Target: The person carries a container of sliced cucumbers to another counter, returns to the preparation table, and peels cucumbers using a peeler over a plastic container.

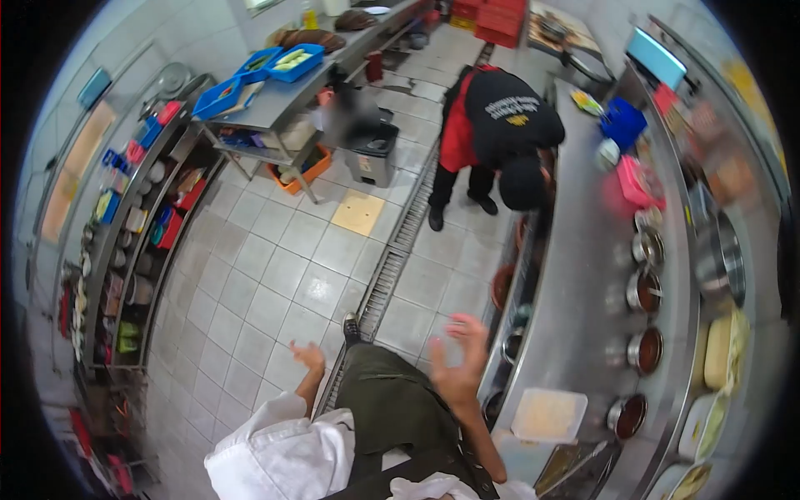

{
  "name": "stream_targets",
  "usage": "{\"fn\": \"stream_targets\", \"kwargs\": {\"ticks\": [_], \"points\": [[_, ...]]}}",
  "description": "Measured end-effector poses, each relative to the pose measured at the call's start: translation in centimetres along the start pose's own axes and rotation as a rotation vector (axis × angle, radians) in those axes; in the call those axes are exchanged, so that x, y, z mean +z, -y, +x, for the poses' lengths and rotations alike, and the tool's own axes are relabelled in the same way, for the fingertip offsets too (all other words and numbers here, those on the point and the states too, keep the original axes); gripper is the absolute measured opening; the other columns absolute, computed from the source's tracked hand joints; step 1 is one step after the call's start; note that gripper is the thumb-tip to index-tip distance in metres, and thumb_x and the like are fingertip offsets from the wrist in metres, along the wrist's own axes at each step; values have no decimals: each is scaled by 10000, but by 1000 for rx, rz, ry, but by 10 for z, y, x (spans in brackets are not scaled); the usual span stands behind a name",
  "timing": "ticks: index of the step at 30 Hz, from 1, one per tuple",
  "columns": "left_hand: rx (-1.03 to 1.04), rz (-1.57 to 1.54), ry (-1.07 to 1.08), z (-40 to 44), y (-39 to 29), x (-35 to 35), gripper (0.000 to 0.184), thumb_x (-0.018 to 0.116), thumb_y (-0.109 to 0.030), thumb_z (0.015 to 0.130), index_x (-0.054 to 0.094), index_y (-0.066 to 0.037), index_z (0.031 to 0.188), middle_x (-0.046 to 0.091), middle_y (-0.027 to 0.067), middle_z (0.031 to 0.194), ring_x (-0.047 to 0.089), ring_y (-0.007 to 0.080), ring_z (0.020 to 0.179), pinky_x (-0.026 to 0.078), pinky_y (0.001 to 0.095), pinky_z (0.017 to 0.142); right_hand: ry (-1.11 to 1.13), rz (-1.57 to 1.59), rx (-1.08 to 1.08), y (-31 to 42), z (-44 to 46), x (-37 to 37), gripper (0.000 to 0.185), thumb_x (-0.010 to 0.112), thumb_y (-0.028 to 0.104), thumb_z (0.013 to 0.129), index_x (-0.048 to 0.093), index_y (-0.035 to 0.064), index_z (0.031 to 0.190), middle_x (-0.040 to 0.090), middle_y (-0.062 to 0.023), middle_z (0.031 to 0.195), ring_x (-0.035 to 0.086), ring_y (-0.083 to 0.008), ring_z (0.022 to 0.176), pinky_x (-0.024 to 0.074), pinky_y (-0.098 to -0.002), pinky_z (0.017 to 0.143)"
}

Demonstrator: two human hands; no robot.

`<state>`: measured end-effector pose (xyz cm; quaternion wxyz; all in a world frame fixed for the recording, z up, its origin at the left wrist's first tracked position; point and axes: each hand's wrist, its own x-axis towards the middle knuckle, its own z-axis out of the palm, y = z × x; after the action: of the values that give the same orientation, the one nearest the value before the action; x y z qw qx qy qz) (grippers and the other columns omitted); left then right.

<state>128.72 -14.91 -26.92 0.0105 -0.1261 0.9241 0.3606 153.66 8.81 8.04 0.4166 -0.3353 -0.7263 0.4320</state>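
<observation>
My left hand is in the air over the tiled floor, its fingers spread and nothing in them. My right hand is raised in front of my body beside the steel counter; its fingers are curved but apart, and no object shows between them. Motion blurs it a little. The thing on the counter nearest to it is a clear plastic tub of pale, fine food. Beyond the tub stand several steel pots of dark red sauce, such as this pot.
A person in black and red bends over at the counter's lower shelf ahead. A floor drain grate runs forward from my foot. Shelving lines the left wall. A steel table with blue trays and a grey bin stand ahead left.
</observation>
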Motion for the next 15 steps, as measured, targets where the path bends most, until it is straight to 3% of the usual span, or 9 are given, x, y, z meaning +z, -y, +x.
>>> {"fn": "stream_targets", "kwargs": {"ticks": [2, 4, 6, 8, 10, 11, 13, 14, 15], "points": [[-347, 18, -110, 35, 24, -25, 644, 579, -71, 916, 219, -84, 1449, 431, 248, 1317, 592, 356, 1020, 484, 479, 849, 297, 216, -271, 63, 40, 59, 401, 729, 34, 815, 551, 32, 1175, 597, -159, 1147, 622, -293, 1016, 515, -349, 852], [-434, 81, -116, 74, 67, -16, 643, 576, -72, 918, 212, -92, 1448, 433, 243, 1311, 598, 346, 993, 488, 468, 827, 491, 427, -563, 114, 77, 117, 453, 709, -31, 760, 572, 84, 1176, 608, -140, 1117, 644, -308, 942, 541, -378, 793], [-428, 120, -58, 119, 91, 7, 642, 572, -73, 920, 205, -100, 1447, 436, 238, 1304, 604, 336, 967, 492, 457, 804, 473, 513, -928, 154, 116, 182, 499, 696, -39, 691, 592, 143, 1145, 600, -124, 1112, 637, -266, 853, 537, -356, 689], [-430, 163, 17, 159, 91, 15, 642, 568, -74, 922, 199, -108, 1445, 438, 232, 1298, 611, 325, 940, 496, 446, 781, 373, 595, -1137, 200, 147, 249, 202, 708, -36, 665, 646, 66, 828, 656, -185, 1052, 646, -236, 705, 504, -331, 546], [-378, 115, 83, 215, 89, 45, 642, 565, -75, 924, 192, -115, 1444, 441, 227, 1291, 617, 315, 914, 500, 435, 759, 373, 716, -1129, 233, 164, 297, 445, 671, -3, 701, 583, 164, 1104, 597, -100, 1007, 579, -200, 765, 441, -273, 571], [-366, 94, 102, 244, 87, 46, 642, 563, -75, 925, 188, -119, 1444, 442, 224, 1288, 620, 310, 901, 502, 429, 747, 375, 734, -1092, 239, 170, 334, 445, 671, -3, 701, 583, 164, 1104, 597, -100, 1007, 579, -200, 765, 441, -273, 571], [-345, -8, 114, 303, 65, 67, 642, 560, -76, 927, 181, -127, 1443, 444, 219, 1281, 626, 300, 874, 506, 418, 724, -198, 641, -1374, 253, 192, 406, 207, 651, 294, 695, 467, 336, 781, 607, 38, 871, 491, -128, 598, 413, -264, 539], [-334, -49, 123, 330, 58, 78, 642, 558, -77, 928, 178, -131, 1442, 446, 216, 1278, 630, 295, 861, 508, 412, 713, -173, 649, -1362, 254, 204, 413, 207, 651, 294, 695, 467, 336, 781, 607, 38, 871, 491, -128, 598, 413, -264, 539], [-285, -92, 119, 362, 49, 94, 642, 556, -77, 929, 175, -135, 1441, 447, 214, 1275, 633, 289, 848, 510, 407, 702, 221, 661, -1125, 253, 223, 407, 206, 646, 107, 684, 545, 194, 840, 630, -63, 927, 556, -179, 640, 453, -295, 545]]}}
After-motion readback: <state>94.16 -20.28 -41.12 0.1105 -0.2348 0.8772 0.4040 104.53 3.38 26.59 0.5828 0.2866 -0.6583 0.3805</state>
